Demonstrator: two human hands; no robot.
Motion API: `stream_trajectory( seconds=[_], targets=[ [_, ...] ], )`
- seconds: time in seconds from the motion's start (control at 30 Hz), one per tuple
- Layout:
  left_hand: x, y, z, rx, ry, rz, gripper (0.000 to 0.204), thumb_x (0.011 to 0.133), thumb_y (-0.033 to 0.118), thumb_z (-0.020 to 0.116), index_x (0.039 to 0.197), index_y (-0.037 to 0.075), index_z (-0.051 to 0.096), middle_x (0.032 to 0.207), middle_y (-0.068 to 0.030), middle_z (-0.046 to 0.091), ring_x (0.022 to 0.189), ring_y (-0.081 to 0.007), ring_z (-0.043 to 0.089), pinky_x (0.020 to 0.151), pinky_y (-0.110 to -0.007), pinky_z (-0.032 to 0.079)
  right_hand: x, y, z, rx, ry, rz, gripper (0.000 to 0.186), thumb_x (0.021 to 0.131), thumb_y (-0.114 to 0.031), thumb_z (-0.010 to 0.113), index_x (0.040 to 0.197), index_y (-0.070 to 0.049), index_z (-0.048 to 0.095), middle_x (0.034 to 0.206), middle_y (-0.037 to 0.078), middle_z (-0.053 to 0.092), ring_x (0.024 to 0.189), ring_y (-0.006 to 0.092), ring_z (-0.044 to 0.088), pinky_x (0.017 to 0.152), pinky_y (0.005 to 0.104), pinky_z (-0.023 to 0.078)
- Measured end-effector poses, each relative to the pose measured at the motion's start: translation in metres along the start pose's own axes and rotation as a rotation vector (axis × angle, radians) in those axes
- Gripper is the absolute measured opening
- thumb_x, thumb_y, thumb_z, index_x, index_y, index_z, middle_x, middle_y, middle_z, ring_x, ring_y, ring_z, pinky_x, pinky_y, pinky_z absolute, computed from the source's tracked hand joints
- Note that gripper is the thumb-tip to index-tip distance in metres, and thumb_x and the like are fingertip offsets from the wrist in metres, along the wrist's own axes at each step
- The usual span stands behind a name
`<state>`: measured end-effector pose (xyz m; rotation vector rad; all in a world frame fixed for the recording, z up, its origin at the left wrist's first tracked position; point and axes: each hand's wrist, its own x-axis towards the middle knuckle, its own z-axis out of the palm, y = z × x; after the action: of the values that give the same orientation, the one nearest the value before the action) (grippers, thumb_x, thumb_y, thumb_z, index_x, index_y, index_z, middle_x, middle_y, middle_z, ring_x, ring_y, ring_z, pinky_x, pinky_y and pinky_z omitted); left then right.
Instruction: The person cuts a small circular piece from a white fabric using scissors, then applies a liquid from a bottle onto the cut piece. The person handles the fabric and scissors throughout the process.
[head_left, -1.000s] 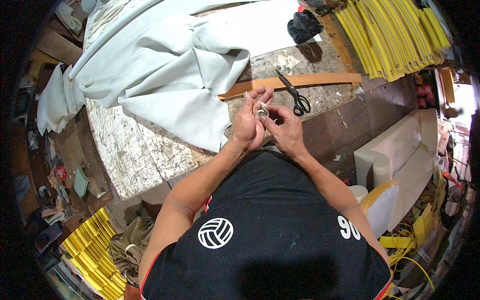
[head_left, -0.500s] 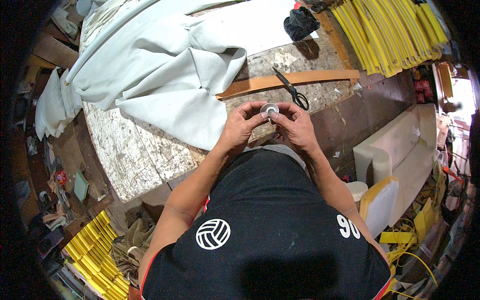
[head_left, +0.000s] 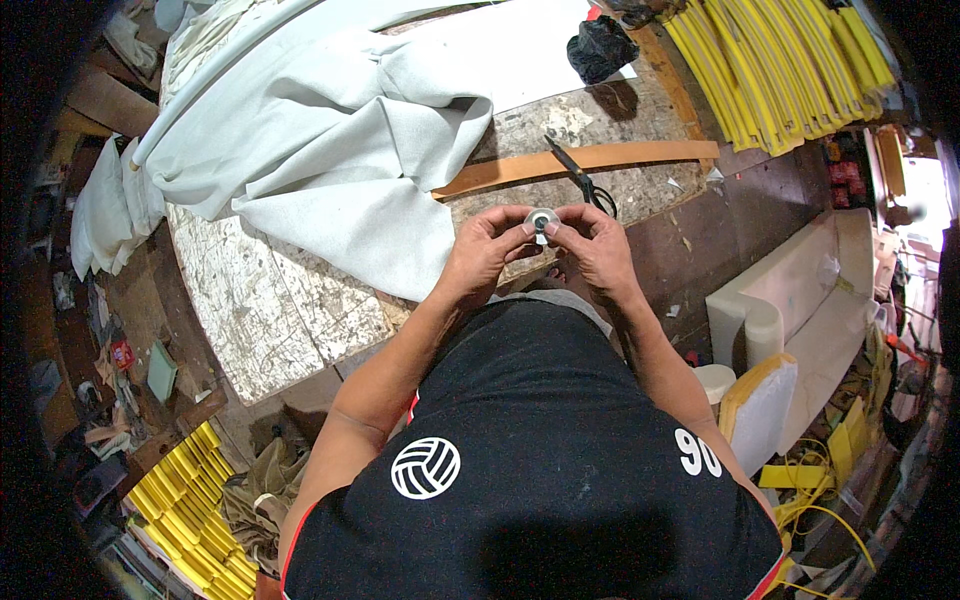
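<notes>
Close in front of my body, both hands grip a small round whitish disc (head_left: 542, 217) with a dark centre. A short white end sticks out below it; I cannot tell exactly what it is. My left hand (head_left: 488, 248) pinches its left edge between thumb and fingers. On the other side, my right hand (head_left: 597, 250) pinches it in the same way, thumbs nearly meeting. Just beyond the right hand lie black-handled scissors (head_left: 572, 168), resting across a wooden straightedge strip (head_left: 640, 152). Light grey fabric (head_left: 340, 170) spreads to the left, its corner near my left hand.
The worktable (head_left: 270, 310) has a worn, paint-spotted top. A black plastic bag (head_left: 602, 50) sits at its far side. Yellow-edged bundles (head_left: 770, 75) are stacked at far right. A cream sofa frame (head_left: 790, 310) stands on the right; yellow pieces (head_left: 195, 510) lie lower left.
The disc has turned slightly between my fingers, and its dark centre and the white end below it show more clearly. My hands have barely shifted.
</notes>
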<state>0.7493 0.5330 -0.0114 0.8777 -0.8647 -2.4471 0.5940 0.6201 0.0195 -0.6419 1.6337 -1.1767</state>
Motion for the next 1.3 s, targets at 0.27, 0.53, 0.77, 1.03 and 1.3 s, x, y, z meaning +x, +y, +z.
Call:
stream_trajectory(
  seconds=[0.27, 0.53, 0.77, 1.03, 1.3],
  targets=[
    [0.006, -0.008, -0.007, 0.010, -0.001, 0.010, 0.022, 0.091, 0.012, 0.066, 0.108, 0.000, 0.061, 0.101, -0.0082, 0.066, 0.084, -0.0140, 0.065, 0.074, -0.028, 0.057, 0.005, 0.015, -0.002, -0.026, -0.002, 0.031, 0.021, 0.087, -0.015, 0.070, 0.101, 0.001, 0.066, 0.083, 0.003, 0.067, 0.074, 0.0075, 0.058, 0.066, 0.0226, 0.047],
    [0.006, -0.006, -0.009, 0.008, 0.035, 0.015, 0.023, 0.091, 0.011, 0.066, 0.108, -0.002, 0.060, 0.102, -0.0104, 0.066, 0.086, -0.0157, 0.065, 0.073, -0.028, 0.057, 0.004, 0.016, -0.007, -0.015, -0.075, -0.012, 0.025, 0.090, -0.012, 0.064, 0.110, 0.002, 0.066, 0.094, 0.007, 0.070, 0.083, 0.0105, 0.064, 0.075, 0.0255, 0.050],
    [0.004, -0.006, -0.010, -0.076, 0.012, -0.019, 0.019, 0.090, 0.007, 0.066, 0.105, 0.001, 0.058, 0.098, -0.0093, 0.065, 0.083, -0.0148, 0.064, 0.074, -0.030, 0.058, 0.001, 0.019, -0.005, 0.024, -0.052, 0.001, 0.025, 0.090, -0.012, 0.063, 0.110, 0.002, 0.066, 0.096, 0.007, 0.070, 0.086, 0.0109, 0.064, 0.078, 0.0258, 0.050],
    [0.003, -0.007, -0.009, -0.106, 0.024, -0.077, 0.017, 0.089, 0.007, 0.066, 0.103, 0.003, 0.058, 0.094, -0.0056, 0.064, 0.075, -0.0108, 0.061, 0.075, -0.030, 0.058, 0.000, 0.024, -0.004, 0.079, -0.067, -0.011, 0.024, 0.090, -0.013, 0.067, 0.109, 0.001, 0.067, 0.100, 0.006, 0.069, 0.090, 0.0094, 0.061, 0.080, 0.0255, 0.049],
    [0.003, -0.009, -0.010, -0.052, 0.024, -0.045, 0.019, 0.088, 0.008, 0.067, 0.104, 0.002, 0.058, 0.098, -0.0070, 0.065, 0.086, -0.0150, 0.064, 0.076, -0.030, 0.057, -0.001, 0.023, -0.004, 0.016, -0.068, -0.046, 0.024, 0.089, -0.015, 0.069, 0.107, 0.001, 0.067, 0.097, 0.005, 0.069, 0.087, 0.0091, 0.060, 0.078, 0.0250, 0.048]
  ],
)
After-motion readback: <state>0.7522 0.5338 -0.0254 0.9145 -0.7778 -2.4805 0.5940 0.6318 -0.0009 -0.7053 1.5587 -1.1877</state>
